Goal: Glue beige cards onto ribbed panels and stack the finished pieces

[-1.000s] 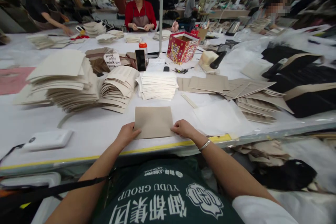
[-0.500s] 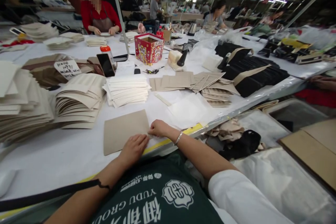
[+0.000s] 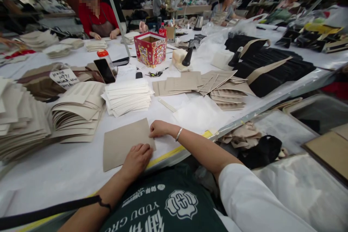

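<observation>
A flat beige rectangular panel [image 3: 119, 143] lies on the white-covered table near its front edge. My left hand [image 3: 138, 157] rests on the panel's lower right corner, palm down with the fingers laid along it. Just above, my right hand [image 3: 160, 129] is closed in a pinch at the panel's right edge. Whatever sits between its fingertips is hidden or too small to make out.
Stacked beige panels [image 3: 78, 112] and white sheets [image 3: 127, 96] stand beyond and to the left. Taupe pieces [image 3: 182, 82], a red patterned box [image 3: 150, 51] and black strapped bundles [image 3: 280, 67] lie farther back. A co-worker in red [image 3: 99, 20] works across the table.
The view has shifted slightly, so most things sit a little farther left. My right hand stays pinched at the panel's edge, and my left hand still lies on the corner.
</observation>
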Available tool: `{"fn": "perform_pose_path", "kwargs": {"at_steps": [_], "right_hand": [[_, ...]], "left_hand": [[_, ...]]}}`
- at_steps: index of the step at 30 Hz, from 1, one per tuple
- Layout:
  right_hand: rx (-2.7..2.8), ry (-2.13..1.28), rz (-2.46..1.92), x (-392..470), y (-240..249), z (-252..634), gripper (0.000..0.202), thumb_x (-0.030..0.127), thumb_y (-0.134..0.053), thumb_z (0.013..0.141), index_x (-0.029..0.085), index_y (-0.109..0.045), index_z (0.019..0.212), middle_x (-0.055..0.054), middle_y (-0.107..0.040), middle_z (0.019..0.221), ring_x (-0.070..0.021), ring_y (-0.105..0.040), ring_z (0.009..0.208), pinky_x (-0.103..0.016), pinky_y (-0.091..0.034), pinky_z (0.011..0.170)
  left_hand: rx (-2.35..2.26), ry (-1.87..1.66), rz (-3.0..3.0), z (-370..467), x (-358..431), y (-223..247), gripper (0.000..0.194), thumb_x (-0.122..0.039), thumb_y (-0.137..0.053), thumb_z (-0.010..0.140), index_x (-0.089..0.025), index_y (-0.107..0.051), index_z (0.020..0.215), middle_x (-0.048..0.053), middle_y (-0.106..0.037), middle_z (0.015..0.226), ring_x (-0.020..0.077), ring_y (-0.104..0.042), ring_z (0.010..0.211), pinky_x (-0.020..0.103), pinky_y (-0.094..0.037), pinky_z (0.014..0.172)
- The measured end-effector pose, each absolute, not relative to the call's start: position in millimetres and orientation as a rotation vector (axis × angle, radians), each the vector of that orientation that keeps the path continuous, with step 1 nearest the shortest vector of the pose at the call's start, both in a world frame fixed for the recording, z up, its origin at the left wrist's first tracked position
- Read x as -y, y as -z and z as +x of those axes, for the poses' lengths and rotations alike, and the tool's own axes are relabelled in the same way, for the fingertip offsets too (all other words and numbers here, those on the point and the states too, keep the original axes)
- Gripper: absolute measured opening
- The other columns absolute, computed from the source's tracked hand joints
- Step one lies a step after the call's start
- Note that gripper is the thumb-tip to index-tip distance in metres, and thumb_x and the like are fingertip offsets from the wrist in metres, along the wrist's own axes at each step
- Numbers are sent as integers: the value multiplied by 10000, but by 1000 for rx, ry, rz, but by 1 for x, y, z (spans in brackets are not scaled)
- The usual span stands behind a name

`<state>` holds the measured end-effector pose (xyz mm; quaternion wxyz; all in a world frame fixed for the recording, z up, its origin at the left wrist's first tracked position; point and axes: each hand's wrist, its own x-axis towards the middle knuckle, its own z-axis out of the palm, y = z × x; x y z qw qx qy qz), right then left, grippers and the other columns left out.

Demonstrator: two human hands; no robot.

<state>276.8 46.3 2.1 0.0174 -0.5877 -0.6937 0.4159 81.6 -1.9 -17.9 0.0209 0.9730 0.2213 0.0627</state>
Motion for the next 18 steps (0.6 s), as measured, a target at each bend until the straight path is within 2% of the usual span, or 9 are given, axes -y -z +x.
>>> {"fn": "perform_pose_path", "kwargs": {"at_steps": [4, 6, 10, 14, 18], "right_hand": [[2345, -994, -1851, -45, -2, 271, 200, 255, -591, 696, 124, -698, 802, -71, -683, 763, -149, -584, 660, -202, -366, 540], [2434, -918, -1847, -49, -4, 270, 222, 264, -599, 686, 118, -701, 819, -90, -687, 805, -171, -590, 699, -213, -363, 541], [2400, -1040, -1807, -67, -11, 277, 237, 263, -562, 732, 94, -698, 827, -89, -685, 765, -146, -581, 652, -202, -362, 525], [2231, -1229, -1804, -81, -12, 283, 200, 195, -548, 729, 85, -695, 810, -66, -680, 717, -98, -552, 559, -173, -368, 509], [2259, -1218, -1817, -87, -10, 280, 179, 170, -568, 688, 90, -699, 781, -61, -679, 697, -97, -546, 536, -176, -374, 512]], "left_hand": [[-834, -235, 2858, 95, -5, 19, 255, -266, -396, 889, -167, -619, 814, 72, -605, 878, 181, -522, 793, 326, -433, 738], [-953, -214, 2841, 101, -6, 21, 220, -259, -414, 874, -155, -604, 835, 84, -611, 912, 191, -532, 810, 337, -446, 757], [-1035, -164, 2848, 106, -8, 24, 208, -250, -444, 852, -145, -577, 973, 112, -604, 1078, 222, -552, 907, 376, -455, 824], [-1045, -44, 2819, 107, -11, 21, 178, -242, -450, 840, -149, -573, 931, 139, -544, 1224, 238, -567, 964, 400, -451, 861], [-1060, 115, 2758, 111, -16, 12, 148, -219, -459, 823, -161, -559, 916, 136, -469, 1326, 234, -579, 986, 397, -451, 865]]}}
